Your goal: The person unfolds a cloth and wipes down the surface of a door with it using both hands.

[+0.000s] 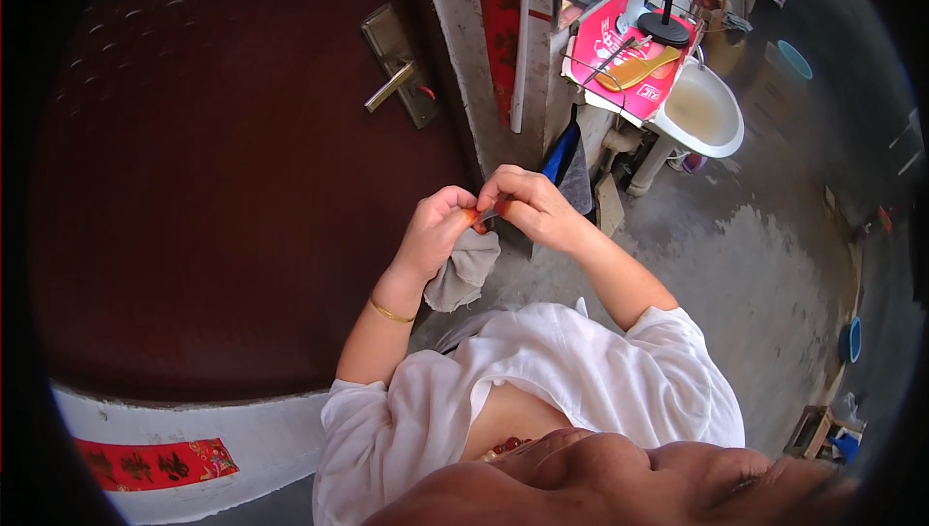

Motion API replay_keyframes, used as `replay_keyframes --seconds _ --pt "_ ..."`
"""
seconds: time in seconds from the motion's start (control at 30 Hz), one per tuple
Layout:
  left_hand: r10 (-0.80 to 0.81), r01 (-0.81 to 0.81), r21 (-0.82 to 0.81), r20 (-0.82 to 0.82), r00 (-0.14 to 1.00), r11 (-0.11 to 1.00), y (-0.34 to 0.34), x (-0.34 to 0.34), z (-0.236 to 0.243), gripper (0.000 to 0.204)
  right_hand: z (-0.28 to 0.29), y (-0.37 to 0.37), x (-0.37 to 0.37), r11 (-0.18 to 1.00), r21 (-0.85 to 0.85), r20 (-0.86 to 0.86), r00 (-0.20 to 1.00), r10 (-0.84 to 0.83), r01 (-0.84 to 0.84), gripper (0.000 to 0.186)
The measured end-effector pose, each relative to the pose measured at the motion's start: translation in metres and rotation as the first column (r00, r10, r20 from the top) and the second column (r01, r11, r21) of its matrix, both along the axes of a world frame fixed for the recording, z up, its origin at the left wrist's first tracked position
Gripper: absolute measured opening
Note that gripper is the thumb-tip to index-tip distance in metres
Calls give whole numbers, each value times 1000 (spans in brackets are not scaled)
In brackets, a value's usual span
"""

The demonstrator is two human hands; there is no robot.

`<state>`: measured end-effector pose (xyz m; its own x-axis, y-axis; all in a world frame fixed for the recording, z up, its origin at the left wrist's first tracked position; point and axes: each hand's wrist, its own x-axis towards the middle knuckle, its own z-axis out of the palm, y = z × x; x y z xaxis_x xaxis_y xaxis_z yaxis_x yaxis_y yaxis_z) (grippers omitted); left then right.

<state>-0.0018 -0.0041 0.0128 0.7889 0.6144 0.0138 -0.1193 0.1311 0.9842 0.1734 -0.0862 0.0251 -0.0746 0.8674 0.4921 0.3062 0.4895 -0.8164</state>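
My left hand (437,234) is closed in front of the dark red door, its thumb and fingers pinched together. From beneath those fingers hangs a crumpled grey cloth (464,272), which the hand appears to grip. My right hand (534,207) meets it fingertip to fingertip, also closed in a pinch. A thin, pale sliver shows between the two sets of fingers, too small to name. Orange-red stain marks the fingertips of both hands.
The door (242,187) with its metal handle (389,87) fills the left. At the upper right, a pink-covered shelf (590,32) holds a yellow comb (639,69) and a phone stand (666,28). Below it is a white sink (726,144). A blue-and-grey cloth (571,163) hangs by the door frame.
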Motion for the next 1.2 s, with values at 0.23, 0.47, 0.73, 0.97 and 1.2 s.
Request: replay_keyframes --seconds 0.23,0.47,0.73,0.97,1.2 --pt "33 -22 189 -54 998 982 -4 5 -3 8 -17 1 -10 992 -107 -270 959 -90 63 7" --pt "80 -58 279 -69 994 958 -5 4 -3 7 -27 2 1 970 -241 -206 978 -27 -24 9" --pt "99 -89 266 -24 995 960 -8 8 -2 9 -30 5 -3 978 -210 -319 945 -66 -3 11" --pt "65 -53 231 -41 997 972 -3 5 -9 10 -22 1 -9 976 -203 -387 922 -11 -74 16" --pt "48 -46 119 -15 999 992 -2 2 -8 10 -22 0 -5 934 -266 -520 852 68 -237 16"
